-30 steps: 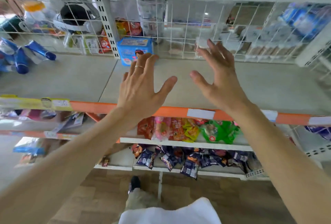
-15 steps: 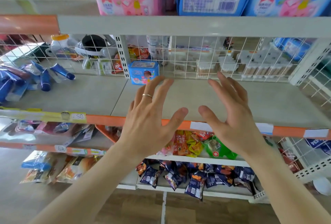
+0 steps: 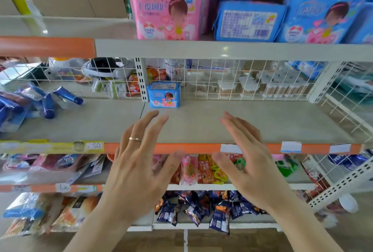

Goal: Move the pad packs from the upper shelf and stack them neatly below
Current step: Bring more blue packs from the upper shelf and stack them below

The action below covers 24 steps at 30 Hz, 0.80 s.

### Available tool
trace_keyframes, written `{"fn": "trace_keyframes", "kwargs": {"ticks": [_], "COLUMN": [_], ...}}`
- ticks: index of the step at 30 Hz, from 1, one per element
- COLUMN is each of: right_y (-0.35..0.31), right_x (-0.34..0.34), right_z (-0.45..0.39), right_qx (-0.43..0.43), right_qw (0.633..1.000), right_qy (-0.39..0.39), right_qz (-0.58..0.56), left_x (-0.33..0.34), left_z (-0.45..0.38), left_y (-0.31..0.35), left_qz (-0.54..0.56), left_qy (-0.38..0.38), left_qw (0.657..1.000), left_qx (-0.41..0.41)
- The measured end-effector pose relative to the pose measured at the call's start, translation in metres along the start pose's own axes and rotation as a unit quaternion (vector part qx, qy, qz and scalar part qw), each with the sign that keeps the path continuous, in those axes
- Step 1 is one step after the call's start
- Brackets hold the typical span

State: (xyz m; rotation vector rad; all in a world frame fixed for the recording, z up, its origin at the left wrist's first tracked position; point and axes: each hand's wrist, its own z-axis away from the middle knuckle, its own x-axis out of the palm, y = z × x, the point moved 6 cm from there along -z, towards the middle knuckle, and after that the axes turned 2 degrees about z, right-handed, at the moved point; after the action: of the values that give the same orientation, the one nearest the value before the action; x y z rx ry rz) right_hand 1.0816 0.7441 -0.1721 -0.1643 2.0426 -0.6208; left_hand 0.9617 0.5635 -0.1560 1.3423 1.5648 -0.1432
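Both hands sit lower in view: left hand (image 3: 139,169) and right hand (image 3: 249,167) spread, empty, seemingly above the lower shelf's (image 3: 272,122) front edge; pad packs (image 3: 168,16) now show above.

Bare forearms; gold ring (image 3: 135,139), L hand (image 3: 139,163)

I see both hands raised with fingers spread, holding nothing: the left hand (image 3: 137,163) and right hand (image 3: 249,163) hover before the lower shelf (image 3: 262,122). One small blue pack (image 3: 163,95) stands there; pink packs (image 3: 168,14) and blue packs (image 3: 249,21) crowd the upper shelf (image 3: 232,50).
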Motion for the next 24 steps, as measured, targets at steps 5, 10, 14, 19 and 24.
{"fn": "trace_keyframes", "kwargs": {"ticks": [5, 10, 14, 19, 24], "right_y": [-0.004, -0.01, -0.01, 0.008, 0.041], "right_x": [0.0, -0.007, -0.028, -0.057, -0.109], "right_z": [0.027, 0.038, 0.038, 0.05, 0.055], "right_qx": [0.03, 0.032, 0.035, 0.031, 0.035], "right_qw": [0.999, 0.999, 0.997, 0.996, 0.993], "right_qy": [0.023, 0.031, 0.064, 0.088, 0.111], "right_qz": [0.022, 0.028, 0.018, 0.001, -0.003], "left_x": [-0.006, -0.002, 0.005, 0.019, 0.041], "left_z": [0.013, 0.016, 0.014, 0.004, -0.022], "left_y": [-0.002, 0.015, 0.026, 0.046, 0.097], "left_qz": [0.021, 0.056, 0.044, 0.049, 0.06], "left_qy": [0.013, 0.008, -0.008, 0.011, 0.025], "left_qw": [1.0, 0.998, 0.998, 0.998, 0.996], "left_qx": [0.016, 0.022, 0.033, 0.042, 0.067]}}
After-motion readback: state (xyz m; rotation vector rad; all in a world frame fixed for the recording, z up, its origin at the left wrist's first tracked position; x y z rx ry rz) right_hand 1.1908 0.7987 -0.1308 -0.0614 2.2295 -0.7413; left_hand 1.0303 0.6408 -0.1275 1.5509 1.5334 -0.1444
